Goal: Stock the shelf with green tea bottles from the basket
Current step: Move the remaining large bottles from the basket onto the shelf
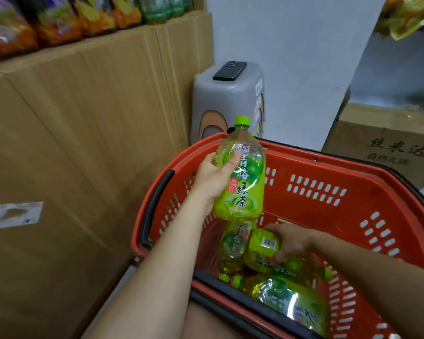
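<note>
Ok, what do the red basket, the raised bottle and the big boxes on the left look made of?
Basket: red moulded plastic, semi-glossy, slotted walls. Raised bottle: clear glossy plastic showing highlights, printed green film label. Boxes: matte brown cardboard, probably corrugated, judging by faint ribbing and seams.

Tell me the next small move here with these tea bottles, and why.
Probably lift the lying bottle clear of the basket. The left hand holds the upright bottle above the rim, and the right hand is curled over the lying one, so raising it would put a bottle in each hand, ready for stocking.
</note>
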Demonstrator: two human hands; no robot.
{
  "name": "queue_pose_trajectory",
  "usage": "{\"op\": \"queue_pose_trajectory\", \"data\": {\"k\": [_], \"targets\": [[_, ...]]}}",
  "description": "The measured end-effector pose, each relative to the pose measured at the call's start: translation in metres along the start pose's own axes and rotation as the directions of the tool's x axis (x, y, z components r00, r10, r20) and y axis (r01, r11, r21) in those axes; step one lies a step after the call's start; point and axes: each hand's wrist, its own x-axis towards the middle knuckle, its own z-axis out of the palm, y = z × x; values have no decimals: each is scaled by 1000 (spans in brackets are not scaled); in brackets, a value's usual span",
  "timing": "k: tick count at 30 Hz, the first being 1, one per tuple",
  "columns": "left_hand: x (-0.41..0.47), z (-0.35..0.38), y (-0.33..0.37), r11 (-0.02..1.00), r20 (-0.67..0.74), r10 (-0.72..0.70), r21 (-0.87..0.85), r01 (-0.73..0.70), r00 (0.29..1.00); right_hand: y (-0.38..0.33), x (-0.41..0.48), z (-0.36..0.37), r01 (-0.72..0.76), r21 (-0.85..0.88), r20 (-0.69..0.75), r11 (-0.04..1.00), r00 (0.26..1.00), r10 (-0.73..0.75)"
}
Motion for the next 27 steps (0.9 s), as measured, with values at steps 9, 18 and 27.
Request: {"op": "queue_pose_trajectory", "data": {"k": [9,18,27], "targets": [[-51,-89,50,947,-236,45,-300,-117,971,-86,-41,-65,271,-72,-398,960,875,-277],[-114,-176,105,916,-376,223,-235,-326,899,-209,-114,-129,700,510,-602,500,705,-374],[-193,-285,180,821,-649,523,210,-530,553,-380,-149,-122,860,256,-678,442,486,-552]]}}
